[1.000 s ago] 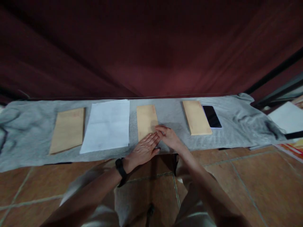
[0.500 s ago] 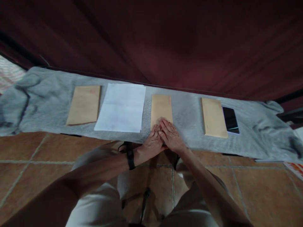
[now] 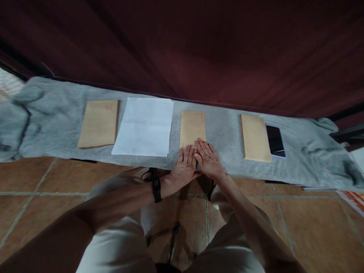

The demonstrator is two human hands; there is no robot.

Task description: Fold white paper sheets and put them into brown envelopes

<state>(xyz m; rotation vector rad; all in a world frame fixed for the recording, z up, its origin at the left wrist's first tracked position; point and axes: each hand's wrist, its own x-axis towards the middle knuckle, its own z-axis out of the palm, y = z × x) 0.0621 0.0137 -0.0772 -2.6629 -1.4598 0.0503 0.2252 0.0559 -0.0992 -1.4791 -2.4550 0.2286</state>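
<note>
A brown paper envelope (image 3: pixel 192 127) with faint red print lies upright before me on a grey cloth. Over its near end rests my left hand (image 3: pixel 184 167), palm down with the fingers stretched out. Beside it my right hand (image 3: pixel 209 159) lies flat too, fingers extended over the envelope's lower right corner. The hands touch at the fingers and thumbs, and they cover the envelope's near edge. Left of the envelope is a stack of white paper sheets (image 3: pixel 143 127).
A stack of brown envelopes (image 3: pixel 98 124) lies far left, another envelope stack (image 3: pixel 255 138) to the right, with a dark phone (image 3: pixel 275 141) against it. The grey cloth (image 3: pixel 224 132) covers a narrow surface. Behind it hangs a dark red curtain (image 3: pixel 182 57); tiled floor (image 3: pixel 65 182) shows below.
My right hand has slid off the left one to the right, so the two now lie side by side. The whole view has shifted slightly; the envelope remains under my fingers.
</note>
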